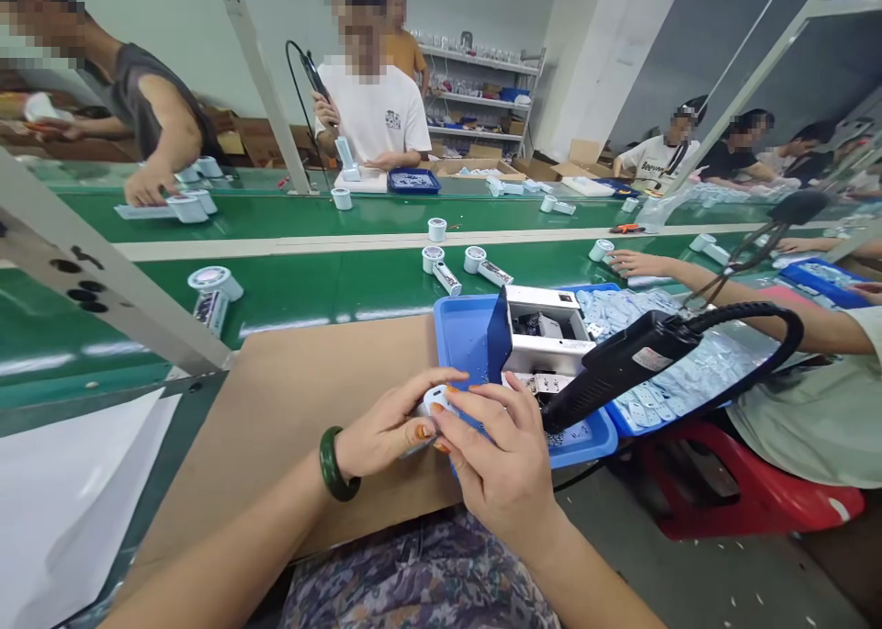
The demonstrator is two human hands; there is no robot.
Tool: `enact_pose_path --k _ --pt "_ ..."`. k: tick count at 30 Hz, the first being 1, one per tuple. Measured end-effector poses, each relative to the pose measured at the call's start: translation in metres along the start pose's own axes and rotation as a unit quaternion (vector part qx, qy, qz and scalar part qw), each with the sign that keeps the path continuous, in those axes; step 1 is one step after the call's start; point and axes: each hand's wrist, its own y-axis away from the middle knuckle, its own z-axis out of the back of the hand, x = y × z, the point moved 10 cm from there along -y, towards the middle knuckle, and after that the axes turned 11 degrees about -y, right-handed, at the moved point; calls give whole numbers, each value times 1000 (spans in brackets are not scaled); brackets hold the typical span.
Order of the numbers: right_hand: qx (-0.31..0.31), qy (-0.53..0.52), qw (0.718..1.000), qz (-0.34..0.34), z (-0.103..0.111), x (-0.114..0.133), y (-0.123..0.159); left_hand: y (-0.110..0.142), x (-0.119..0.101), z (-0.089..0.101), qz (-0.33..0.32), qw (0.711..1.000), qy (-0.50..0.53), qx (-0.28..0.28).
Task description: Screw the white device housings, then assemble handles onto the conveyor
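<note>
My left hand [386, 427], with a green bangle on the wrist, and my right hand [500, 459] are both closed round a small white round device [436, 399] held just above the near edge of the brown cardboard-covered bench [289, 409]. Most of the device is hidden by my fingers. Just right of my hands lies a black electric screwdriver [620, 363] with a thick black cable, resting over a blue tray [469, 335]. A silver box-like fixture [544, 331] stands in that tray.
A green conveyor belt [310, 280] runs across behind the bench, carrying several white round devices [434, 257]. A second blue tray [689, 372] holds many small bagged parts. Co-workers sit opposite and to the right; one person's arm [675, 271] reaches onto the belt. A red stool [744, 496] stands at the right.
</note>
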Motion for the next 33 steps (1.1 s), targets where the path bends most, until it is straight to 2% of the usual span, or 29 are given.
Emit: enact_pose_path --k 3,5,6,7,9,11,12,13,14,16,18,20,22,24,27,31,33 --pt "30 -1 999 -36 -1 -5 -2 8 -4 5 2 993 -83 -81" --pt "53 -39 997 -40 2 -2 -1 15 -1 6 13 986 -114 -120" --pt "46 -65 996 -35 7 0 0 18 3 7 27 984 -115 -133" --pt "10 -84 996 -32 19 0 2 21 9 8 44 983 -107 -146" --pt "-153 -83 983 -49 59 -12 15 26 22 11 72 982 -68 -162" --pt "-339 -55 934 -101 101 -37 43 28 28 15 77 982 -25 -170" --pt "-392 -61 909 -130 113 -54 54 28 28 17 73 982 -11 -173" --pt "-406 -95 895 -157 118 -73 58 28 27 19 70 983 -4 -172" --pt "-380 -159 893 -183 115 -94 54 27 25 20 66 984 -3 -168" --pt "-249 -331 881 -230 92 -128 32 23 21 20 59 988 -14 -144" --pt "-109 -473 833 -263 64 -137 13 19 18 20 47 992 -27 -115" --pt "-41 -552 785 -279 53 -132 4 17 18 20 41 995 -22 -92" --pt "-43 -585 757 -289 55 -126 2 15 19 19 43 996 0 -75" --pt "-84 -584 747 -305 65 -123 5 14 19 15 45 997 20 -65" --pt "-175 -536 766 -309 91 -120 7 14 17 6 63 996 26 -65" --pt "-256 -481 800 -251 118 -109 -8 20 25 5 134 984 24 -113" --pt "-280 -459 811 -229 122 -106 -18 19 24 5 115 988 24 -98"
